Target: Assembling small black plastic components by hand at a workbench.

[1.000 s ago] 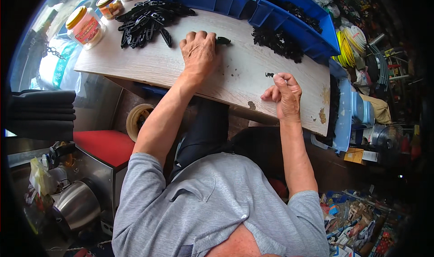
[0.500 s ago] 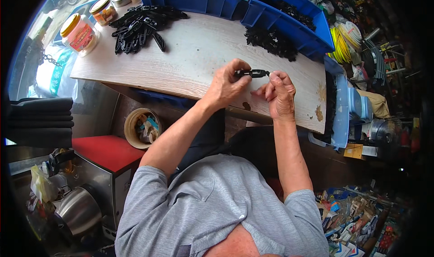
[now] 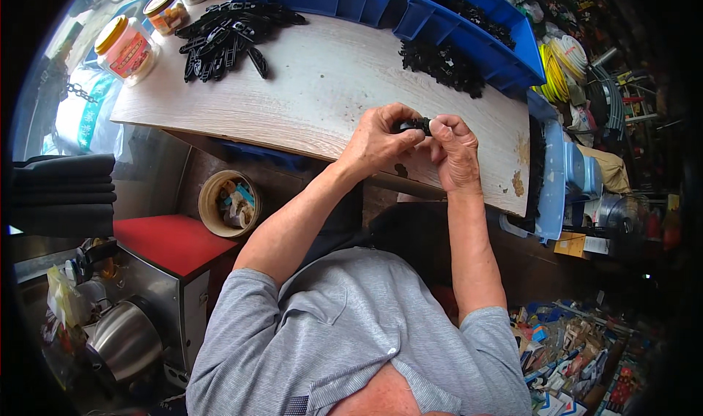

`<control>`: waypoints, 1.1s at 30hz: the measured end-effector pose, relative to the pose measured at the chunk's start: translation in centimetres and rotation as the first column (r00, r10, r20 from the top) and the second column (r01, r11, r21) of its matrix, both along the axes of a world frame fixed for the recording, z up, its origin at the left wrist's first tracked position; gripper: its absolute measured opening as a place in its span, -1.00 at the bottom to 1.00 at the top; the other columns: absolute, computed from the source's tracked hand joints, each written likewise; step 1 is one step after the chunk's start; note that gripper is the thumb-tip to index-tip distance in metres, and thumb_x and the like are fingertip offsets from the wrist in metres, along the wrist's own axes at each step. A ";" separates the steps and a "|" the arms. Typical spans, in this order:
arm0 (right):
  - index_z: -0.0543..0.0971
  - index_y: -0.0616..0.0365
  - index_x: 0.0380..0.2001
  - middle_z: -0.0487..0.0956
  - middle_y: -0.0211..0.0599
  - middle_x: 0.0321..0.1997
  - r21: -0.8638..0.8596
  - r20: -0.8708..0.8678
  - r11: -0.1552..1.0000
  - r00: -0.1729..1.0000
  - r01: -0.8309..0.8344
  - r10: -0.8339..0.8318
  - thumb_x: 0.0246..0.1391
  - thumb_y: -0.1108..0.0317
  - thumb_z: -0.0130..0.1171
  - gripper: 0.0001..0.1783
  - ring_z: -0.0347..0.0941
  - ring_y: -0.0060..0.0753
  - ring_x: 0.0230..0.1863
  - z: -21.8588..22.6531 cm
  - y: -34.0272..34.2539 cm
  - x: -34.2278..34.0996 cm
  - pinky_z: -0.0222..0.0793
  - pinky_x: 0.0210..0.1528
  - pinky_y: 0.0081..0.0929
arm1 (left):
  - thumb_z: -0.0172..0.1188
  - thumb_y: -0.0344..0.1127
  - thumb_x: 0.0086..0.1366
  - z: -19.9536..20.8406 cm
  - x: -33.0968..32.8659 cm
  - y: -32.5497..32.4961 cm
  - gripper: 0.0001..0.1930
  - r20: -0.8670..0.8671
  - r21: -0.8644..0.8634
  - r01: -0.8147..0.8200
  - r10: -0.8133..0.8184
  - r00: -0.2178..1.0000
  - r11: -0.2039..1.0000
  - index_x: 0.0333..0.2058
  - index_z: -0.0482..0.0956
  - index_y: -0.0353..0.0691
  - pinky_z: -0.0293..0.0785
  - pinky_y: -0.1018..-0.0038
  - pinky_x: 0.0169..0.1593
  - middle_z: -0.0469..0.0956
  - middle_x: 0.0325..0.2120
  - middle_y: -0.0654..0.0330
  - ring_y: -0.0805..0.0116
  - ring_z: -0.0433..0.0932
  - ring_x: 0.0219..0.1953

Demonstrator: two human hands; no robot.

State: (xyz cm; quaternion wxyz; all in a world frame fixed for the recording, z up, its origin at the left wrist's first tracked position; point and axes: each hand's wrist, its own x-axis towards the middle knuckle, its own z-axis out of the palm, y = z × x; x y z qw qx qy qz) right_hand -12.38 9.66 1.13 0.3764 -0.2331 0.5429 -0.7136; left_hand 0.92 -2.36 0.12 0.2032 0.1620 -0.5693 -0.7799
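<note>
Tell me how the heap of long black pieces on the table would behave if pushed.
The heap of long black pieces would probably spread rather than slide as one, since they lie crossed and apparently loose. Each is likely fairly stiff, judging by the firm, slim outlines. Glossy highlights suggest smooth, perhaps slippery surfaces.

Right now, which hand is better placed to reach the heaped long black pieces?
Probably the left hand: though holding a black piece, it is nearer the heap than the right hand.
</note>
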 end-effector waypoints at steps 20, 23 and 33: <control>0.48 0.02 -0.50 0.27 -0.60 -0.71 0.285 -0.179 0.955 0.974 -0.084 0.139 0.11 0.04 0.27 -0.67 0.15 -0.69 -0.73 1.4 -0.6 0.4 0.20 -0.64 -0.66 | 0.23 -0.41 0.22 0.4 0.0 0.3 -0.85 -0.044 0.179 -0.160 0.171 0.984 0.971 -0.32 0.61 -0.40 0.53 0.60 -0.46 0.58 -0.51 0.19 0.56 0.52 -0.55; 0.40 0.03 -0.64 0.36 -0.53 -0.68 0.221 -0.193 0.974 0.976 -0.055 0.099 0.10 0.06 0.30 -0.58 0.25 -0.63 -0.72 1.6 -0.4 1.0 0.28 -0.65 -0.57 | 0.22 -0.35 0.19 0.2 0.0 0.4 -0.79 -0.050 0.153 -0.116 0.125 0.991 0.981 -0.35 0.59 -0.44 0.54 0.59 -0.48 0.56 -0.54 0.18 0.54 0.53 -0.55; 0.33 -0.02 -0.70 0.14 -0.43 -0.87 0.080 0.000 0.963 0.966 0.258 -0.258 0.18 0.12 0.13 -0.58 0.38 -0.36 -0.73 1.1 1.7 -2.0 0.63 -0.38 -0.02 | 0.38 -0.41 0.03 -0.5 5.6 -8.7 -0.69 -0.376 -0.845 -0.535 0.700 0.607 0.010 -0.19 0.61 -0.21 0.49 0.25 -0.06 0.58 -0.19 0.05 0.02 0.51 -0.13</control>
